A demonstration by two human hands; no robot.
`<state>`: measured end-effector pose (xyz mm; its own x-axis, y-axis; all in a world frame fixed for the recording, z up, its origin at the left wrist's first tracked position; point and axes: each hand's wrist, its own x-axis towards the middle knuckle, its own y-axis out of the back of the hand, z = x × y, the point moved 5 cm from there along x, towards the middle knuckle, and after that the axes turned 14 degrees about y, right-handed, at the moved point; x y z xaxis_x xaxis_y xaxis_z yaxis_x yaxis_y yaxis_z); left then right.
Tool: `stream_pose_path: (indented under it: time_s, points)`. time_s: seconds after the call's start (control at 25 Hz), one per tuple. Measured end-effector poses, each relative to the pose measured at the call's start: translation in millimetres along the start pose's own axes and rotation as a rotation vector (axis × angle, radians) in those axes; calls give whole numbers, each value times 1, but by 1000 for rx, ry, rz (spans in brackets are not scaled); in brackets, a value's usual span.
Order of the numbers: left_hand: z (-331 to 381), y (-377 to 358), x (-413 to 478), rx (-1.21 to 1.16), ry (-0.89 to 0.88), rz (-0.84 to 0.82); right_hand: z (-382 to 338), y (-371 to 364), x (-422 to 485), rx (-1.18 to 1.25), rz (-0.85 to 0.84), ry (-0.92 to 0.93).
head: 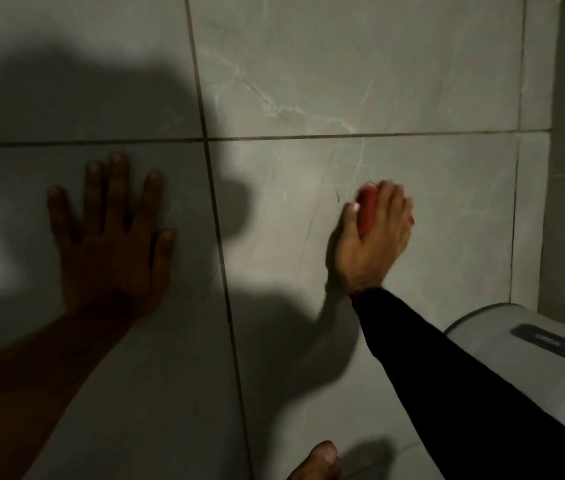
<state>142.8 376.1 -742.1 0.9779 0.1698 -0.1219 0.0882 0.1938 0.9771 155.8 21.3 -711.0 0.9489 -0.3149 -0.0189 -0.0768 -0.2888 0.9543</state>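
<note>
From the head camera: left hand (111,244) flat on the gray tile (395,81), fingers spread wide, nothing in it, all in shadow; right hand (374,244) curled round a small red thing (367,209), a bit blurry, pressing it onto the tile, right of the dark line (218,220); black sleeve (447,375) behind; gray box (502,351) low on the right; toes (322,459) at the bottom.

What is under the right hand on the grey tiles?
A red object shows between the thumb and fingers of the right hand, which grips it against the tile. The hand covers most of it, so its full shape cannot be seen.
</note>
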Motion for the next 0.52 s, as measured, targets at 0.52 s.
stream_pose_path:
  time_s: [0.52]
  points:
    - [-2,1,-2,11,12,-9,-31,-3,-31,-83,-224,431]
